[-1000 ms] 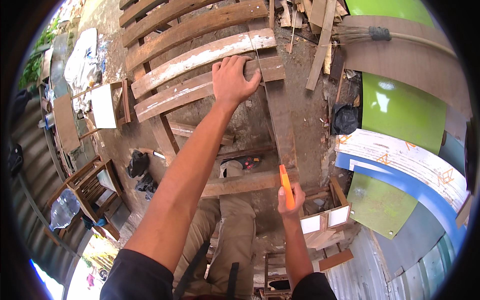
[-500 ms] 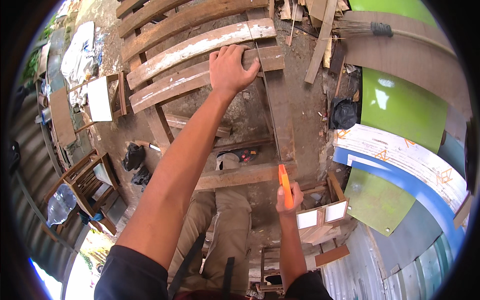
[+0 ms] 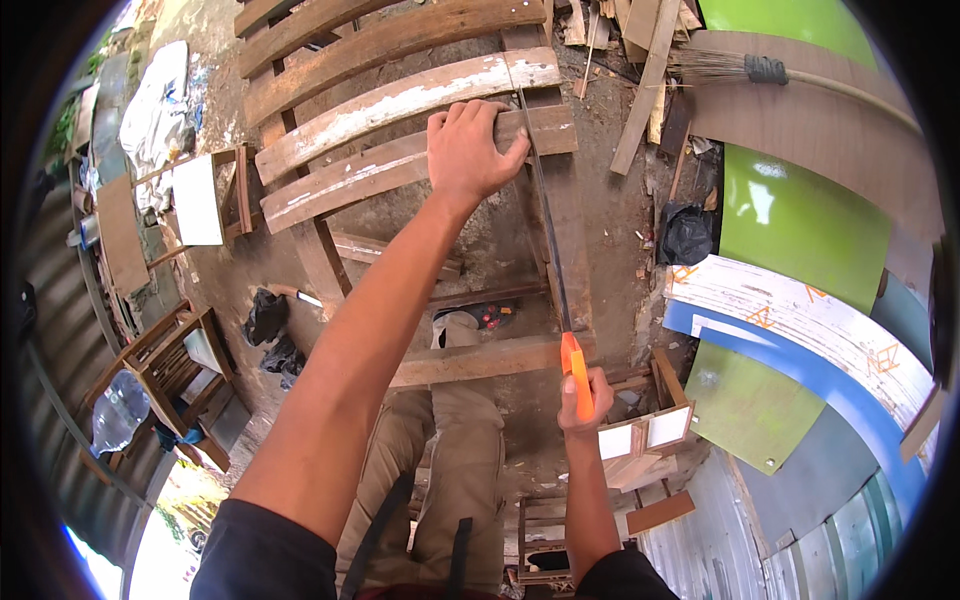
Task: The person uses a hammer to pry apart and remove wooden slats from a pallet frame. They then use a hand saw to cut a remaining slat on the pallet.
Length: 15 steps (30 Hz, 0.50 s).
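Note:
My right hand (image 3: 587, 398) is closed round the orange handle of a handsaw (image 3: 553, 240). The long thin blade points away from me and crosses a worn wooden slat (image 3: 345, 180) near its right end. My left hand (image 3: 472, 150) grips that slat just left of the blade, fingers curled over it and thumb close to the saw. The slat belongs to a wooden frame of several parallel slats; the neighbouring slat (image 3: 400, 98) has flaking white paint and a thin line across it near its right end. How deep the blade sits in the wood is hard to see.
A near crossbeam (image 3: 480, 361) of the frame lies in front of my legs. Scrap wood (image 3: 645, 85), a broom (image 3: 770, 70) and a black plastic bag (image 3: 686, 232) are at the right. Green panels (image 3: 800, 210) lie beyond. Small wooden frames (image 3: 185, 370) stand at the left.
The view has shifted slightly, so the slats and both hands appear a little lower and further right. The saw's blade looks slightly turned. Both grips are unchanged.

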Tool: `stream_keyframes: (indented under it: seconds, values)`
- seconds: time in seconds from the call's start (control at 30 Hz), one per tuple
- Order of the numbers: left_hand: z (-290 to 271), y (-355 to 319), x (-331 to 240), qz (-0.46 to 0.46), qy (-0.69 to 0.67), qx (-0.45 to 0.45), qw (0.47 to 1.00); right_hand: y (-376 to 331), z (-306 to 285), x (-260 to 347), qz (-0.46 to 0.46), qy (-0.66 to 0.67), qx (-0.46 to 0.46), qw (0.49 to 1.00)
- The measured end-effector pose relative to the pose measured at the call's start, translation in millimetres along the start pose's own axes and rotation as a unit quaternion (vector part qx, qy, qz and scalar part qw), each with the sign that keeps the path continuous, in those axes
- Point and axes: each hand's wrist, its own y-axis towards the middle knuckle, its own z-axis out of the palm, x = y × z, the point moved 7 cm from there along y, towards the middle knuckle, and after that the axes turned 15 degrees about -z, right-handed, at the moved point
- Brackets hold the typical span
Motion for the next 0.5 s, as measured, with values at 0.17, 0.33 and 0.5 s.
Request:
stream_keyframes:
  seconds: [0.17, 0.33, 0.5]
  values:
    - [-0.2, -1.6, -4.3, -0.004, -0.01, 0.021, 1.0, 49.4, 27.2, -0.9, 0.016, -0.013, 0.002, 1.0]
    - [-1.1, 2.3, -2.7, 0.0, 0.005, -0.009, 1.0, -4.8, 7.2, 7.7, 0.008, -0.02, 0.001, 1.0]
    - [-0.5, -2.5, -4.2, 0.009, 0.006, -0.004, 1.0, 26.7, 21.6, -8.5, 0.031, -0.023, -0.004, 0.999]
